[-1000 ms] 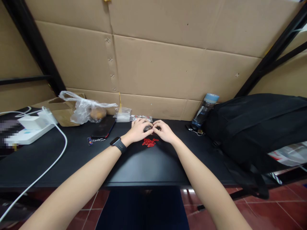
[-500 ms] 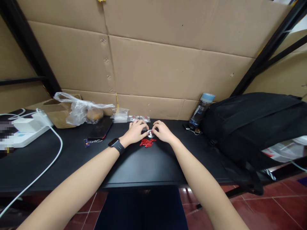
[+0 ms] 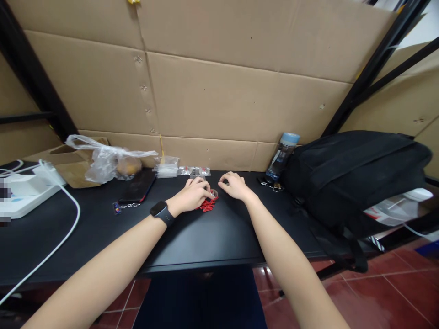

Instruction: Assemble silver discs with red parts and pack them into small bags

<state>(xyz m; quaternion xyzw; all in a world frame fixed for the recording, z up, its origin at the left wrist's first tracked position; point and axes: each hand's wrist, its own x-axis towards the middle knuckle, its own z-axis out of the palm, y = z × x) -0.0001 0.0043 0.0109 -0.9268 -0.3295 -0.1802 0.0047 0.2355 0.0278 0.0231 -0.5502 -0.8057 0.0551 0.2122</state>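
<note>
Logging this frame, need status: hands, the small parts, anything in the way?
Left hand fingertips on small silver disc, grip unclear. Right hand beside it, apart, looks empty. Red pieces heaped by left hand. Phone left, bottle right, both apart from hands.

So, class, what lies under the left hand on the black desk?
A tangle of small red pieces pokes out from under the left hand, beside a shiny round piece. The palm covers the rest.

On the table (image 3: 206, 237) a power strip (image 3: 20, 203) lies far left. A plastic bag (image 3: 103, 160) and a phone (image 3: 137, 187) sit left of the left hand (image 3: 192, 195). Right of the right hand (image 3: 235, 186) stand a bottle (image 3: 279, 157), then a backpack (image 3: 350, 178). Cardboard (image 3: 240, 100) is behind.
</note>
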